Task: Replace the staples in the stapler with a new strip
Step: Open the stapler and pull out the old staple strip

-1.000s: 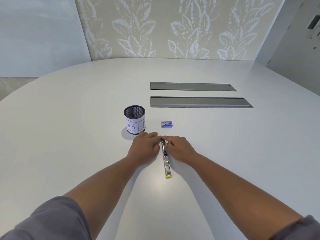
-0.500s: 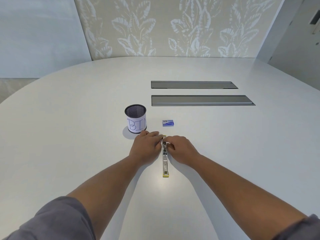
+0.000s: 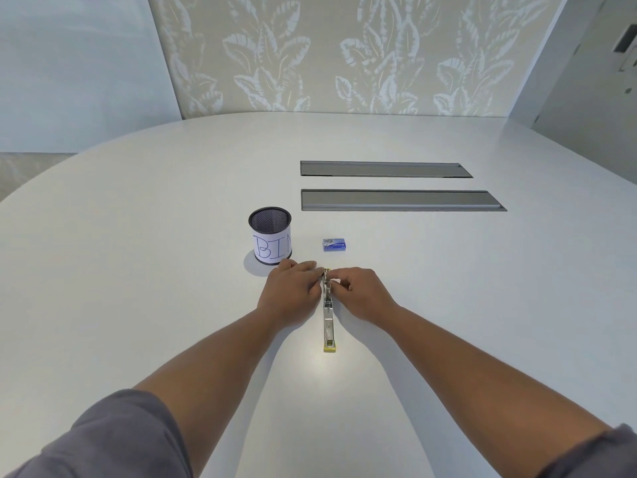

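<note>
Item 1, stapler (image 3: 327,313): lay opened out flat on the table (image 3: 138,236), long axis running toward and away from the person, yellow tip at the near end, far end between the two hands. Vs. half a sec. earlier: position approx. unchanged; hands stayed at the far end w. only slight finger shifts. Judged: old strip not yet out, still working at the magazine; task at an early stage.

Item 2, left hand (image 3: 291,293): fingers curled, tips against the stapler's left side at the far end. Whether it pinched the metal or only braced it: cannot tell.

Item 3, right hand (image 3: 360,293): fingers curled in, thumb and forefinger at the channel's far end, appar. pinching at something small there; the strip itself too small to make out.

Item 4, staple box (image 3: 334,244): blue, closed as far as seen, just beyond the hands, untouched. Presumed source of the new strip.

Item 5, mesh cup (image 3: 270,236): black, paper label reading "BIN", left of the box, near the left hand. Prob. for the old staples.

Surface: table white, rounded, smooth; two grey cable hatches (image 3: 401,200) set flush, well beyond the box.

Room: leaf-pattern wall panel (image 3: 344,53) behind, pale pane to its left, grey wall w. fittings at right.
</note>
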